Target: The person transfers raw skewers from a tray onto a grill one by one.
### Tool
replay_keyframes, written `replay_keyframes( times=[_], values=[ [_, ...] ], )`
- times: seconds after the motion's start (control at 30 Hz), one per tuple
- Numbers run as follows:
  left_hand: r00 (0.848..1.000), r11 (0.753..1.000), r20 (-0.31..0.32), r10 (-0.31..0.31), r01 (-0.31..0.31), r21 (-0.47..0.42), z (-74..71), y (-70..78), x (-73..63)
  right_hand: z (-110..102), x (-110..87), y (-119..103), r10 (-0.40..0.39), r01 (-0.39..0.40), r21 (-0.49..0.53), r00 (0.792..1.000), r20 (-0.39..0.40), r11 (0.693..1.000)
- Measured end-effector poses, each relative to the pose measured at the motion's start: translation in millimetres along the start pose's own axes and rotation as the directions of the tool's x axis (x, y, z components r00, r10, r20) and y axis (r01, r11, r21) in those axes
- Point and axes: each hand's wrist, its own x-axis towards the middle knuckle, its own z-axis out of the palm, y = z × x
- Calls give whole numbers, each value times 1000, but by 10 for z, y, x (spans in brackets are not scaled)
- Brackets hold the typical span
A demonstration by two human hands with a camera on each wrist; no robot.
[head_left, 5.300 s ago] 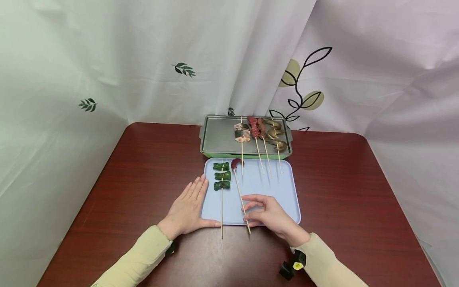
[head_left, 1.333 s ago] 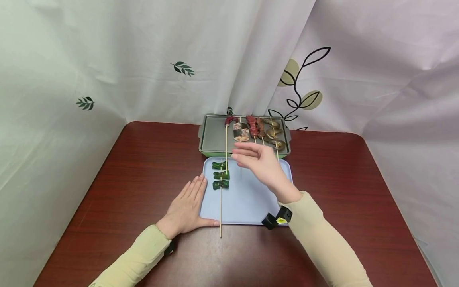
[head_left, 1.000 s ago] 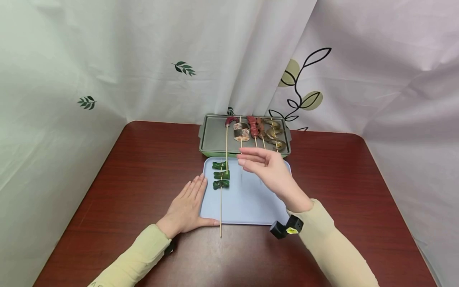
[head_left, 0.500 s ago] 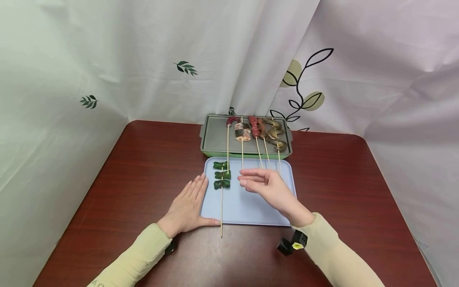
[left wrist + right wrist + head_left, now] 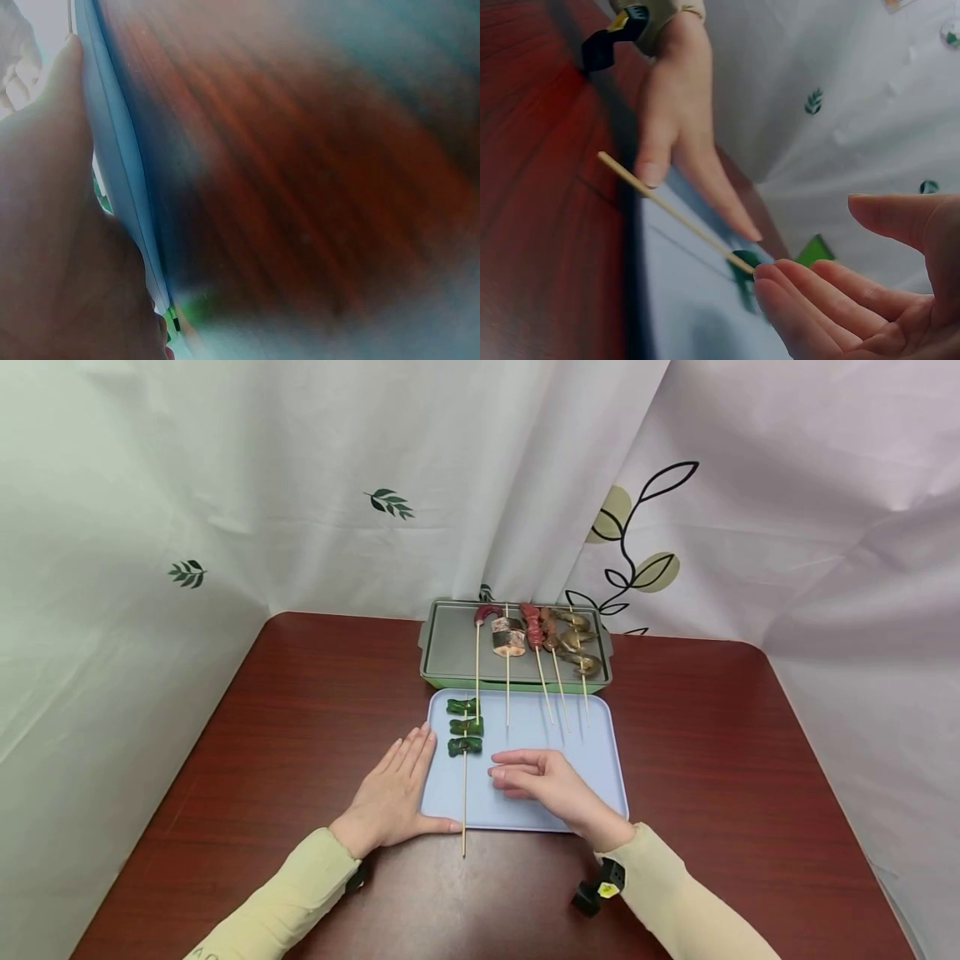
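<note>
My left hand (image 5: 390, 797) lies with straight fingers along the left edge of a light blue tray (image 5: 487, 806), thumb at its front rim. A skewer of green pepper pieces (image 5: 466, 746) rests on the tray, its stick passing just by that thumb and over the front edge. Above the tray's middle, my right hand (image 5: 551, 787) is loosely bent and holds nothing; in the right wrist view its fingertips overlap the pepper skewer's stick (image 5: 682, 217). On the grey grill pan (image 5: 457, 652) lies a skewer with a curved dark red piece (image 5: 486, 612), its stick reaching over the peppers.
Right of it on the pan lie a skewer of thick black-and-white pieces (image 5: 508, 637), a red meat skewer (image 5: 532, 625), a brown one (image 5: 550, 631) and a skewer of curled shrimp-like pieces (image 5: 577, 643). Their sticks overhang the tray. A white curtain (image 5: 315, 527) stands behind the wooden table (image 5: 712, 760).
My right hand has carried the dark red skewer from the tray to the pan, let it go, and drawn back down over the tray. The left hand has stayed in place.
</note>
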Motion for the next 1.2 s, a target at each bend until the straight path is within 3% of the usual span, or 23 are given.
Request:
replay_keyframes(
  times=[0.27,0.4,0.67,1.2],
  values=[
    [998,1000,-64,13,-14,-18,82,-27,-3,122,94,194,64,-69,127,997,42,990],
    [998,999,-62,7,-9,-30,90,-30,-8,177,128,242,75,-85,159,995,70,984],
    [999,1000,-35,1,-2,-23,53,-19,-4,283,182,309,102,-118,184,990,95,976],
    [996,1000,-84,24,-24,-7,121,-47,3,335,170,288,86,-94,179,995,52,979]
  ],
)
